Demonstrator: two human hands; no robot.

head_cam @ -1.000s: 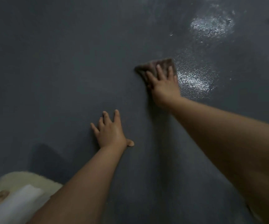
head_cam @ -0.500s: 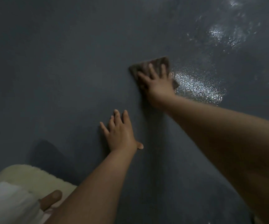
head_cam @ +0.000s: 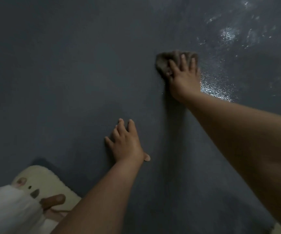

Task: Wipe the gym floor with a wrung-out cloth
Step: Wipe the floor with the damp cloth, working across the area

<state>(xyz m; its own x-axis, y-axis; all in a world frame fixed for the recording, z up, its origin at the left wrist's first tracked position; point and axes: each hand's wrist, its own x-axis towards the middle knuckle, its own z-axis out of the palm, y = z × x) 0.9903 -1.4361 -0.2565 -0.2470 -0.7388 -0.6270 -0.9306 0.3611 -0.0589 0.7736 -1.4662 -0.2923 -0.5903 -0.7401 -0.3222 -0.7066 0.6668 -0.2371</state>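
A bunched brown cloth [head_cam: 163, 63] lies on the dark grey gym floor [head_cam: 69, 73] in the upper middle of the view. My right hand [head_cam: 183, 76] presses flat on the cloth with its fingers straight, covering the cloth's right part. Below and to the left, my left hand [head_cam: 126, 144] rests palm-down on the bare floor with fingers spread, holding nothing.
A wet, glistening patch [head_cam: 215, 86] shines on the floor just right of the cloth, with more wet sheen [head_cam: 229, 32] toward the upper right. A cream fluffy mat [head_cam: 48, 181] lies at the lower left, with a foot [head_cam: 52, 200] and a white trouser leg [head_cam: 6, 210] on it.
My right hand has pushed the cloth a little leftward, and the cloth looks more bunched. The view has shifted, bringing more of the mat and a foot into sight.
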